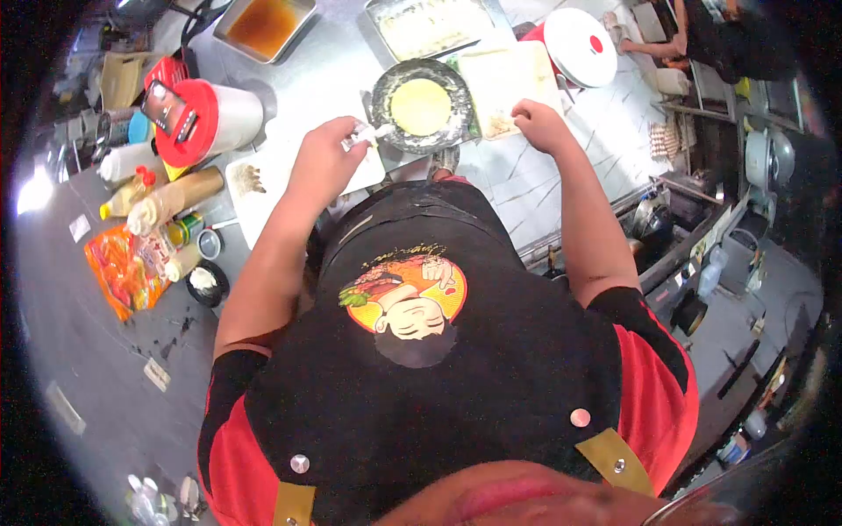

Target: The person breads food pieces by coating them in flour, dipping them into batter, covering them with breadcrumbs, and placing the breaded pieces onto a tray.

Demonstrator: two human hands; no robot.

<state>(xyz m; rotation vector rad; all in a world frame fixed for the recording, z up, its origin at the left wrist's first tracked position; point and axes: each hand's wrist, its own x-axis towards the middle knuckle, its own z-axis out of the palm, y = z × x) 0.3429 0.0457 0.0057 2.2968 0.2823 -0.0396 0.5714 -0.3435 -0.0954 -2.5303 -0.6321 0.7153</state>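
Note:
A black bowl (382,90) dusted with white holds a round yellow piece (421,107) in its middle. Just left of the bowl, my left hand (331,156) is closed in a pinch, with something small and whitish at its fingertips that I cannot make out. A white board (263,206) lies beneath and beside that hand. My right hand (542,127) is curled at the lower right edge of a cream-coloured board (517,81); what its fingers hold, if anything, is hidden. Light crumbs lie on that board near the fingers.
Trays with brown liquid (266,26) and pale pieces (430,26) stand at the back. A red-lidded tub (237,114), bottles (180,197) and an orange bag (123,272) are on the left. A white round lid (580,48) and another person's arm (653,46) are at upper right.

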